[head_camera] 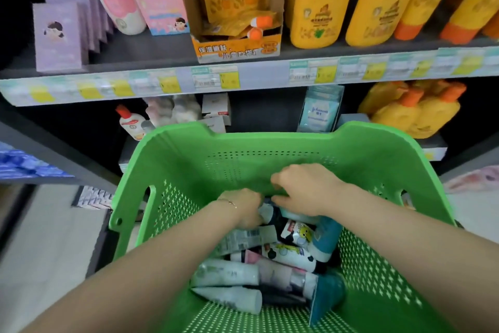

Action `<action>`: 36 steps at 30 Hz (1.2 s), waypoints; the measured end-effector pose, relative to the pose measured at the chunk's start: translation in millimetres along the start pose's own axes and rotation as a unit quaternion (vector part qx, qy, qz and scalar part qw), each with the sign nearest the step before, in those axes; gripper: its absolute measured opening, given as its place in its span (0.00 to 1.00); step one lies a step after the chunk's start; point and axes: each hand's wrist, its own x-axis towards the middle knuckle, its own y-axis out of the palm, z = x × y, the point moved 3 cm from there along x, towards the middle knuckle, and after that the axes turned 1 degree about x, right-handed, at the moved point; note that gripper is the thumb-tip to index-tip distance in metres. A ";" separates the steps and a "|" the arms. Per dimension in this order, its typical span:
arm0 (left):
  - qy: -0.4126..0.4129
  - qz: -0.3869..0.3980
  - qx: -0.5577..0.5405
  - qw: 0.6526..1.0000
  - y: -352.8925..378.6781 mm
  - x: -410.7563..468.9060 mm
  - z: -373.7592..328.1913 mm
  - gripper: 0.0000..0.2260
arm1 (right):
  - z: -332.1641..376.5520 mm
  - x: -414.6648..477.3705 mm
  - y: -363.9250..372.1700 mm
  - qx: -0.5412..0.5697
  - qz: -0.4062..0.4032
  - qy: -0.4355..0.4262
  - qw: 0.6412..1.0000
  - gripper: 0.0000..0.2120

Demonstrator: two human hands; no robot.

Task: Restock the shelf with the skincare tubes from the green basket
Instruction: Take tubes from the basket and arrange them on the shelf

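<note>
The green basket (270,149) stands in front of the shelf, with several skincare tubes (283,254) piled on its floor: white, pink, dark and teal ones. Both my hands are down inside it over the far end of the pile. My left hand (244,208) has its fingers curled down among the tubes, and they seem to grip a white and dark tube, though the fingertips are hidden. My right hand (302,189) curls around the top of a pale teal tube (294,215) beneath its palm.
The upper shelf (172,49) carries purple boxes (58,38), a pink and white bottle, an orange carton of pouches (237,44) and yellow bottles (313,0). The lower shelf holds a small bottle, blue packets (318,111) and more yellow bottles, with a dark gap (264,108) between them.
</note>
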 end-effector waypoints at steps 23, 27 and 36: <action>-0.071 0.133 0.067 0.986 72.9 9.8 15.2 0.17 | -10.7 5.8 0.8 0.051 0.043 0.011 0.998 0.17; -0.064 0.122 0.010 0.990 53.1 10.3 13.1 0.21 | -12.2 7.4 3.2 0.051 0.044 0.016 0.998 0.17; -0.031 0.048 -0.033 0.998 2.0 14.3 -3.8 0.03 | -16.7 9.9 9.0 0.045 0.055 0.034 0.997 0.18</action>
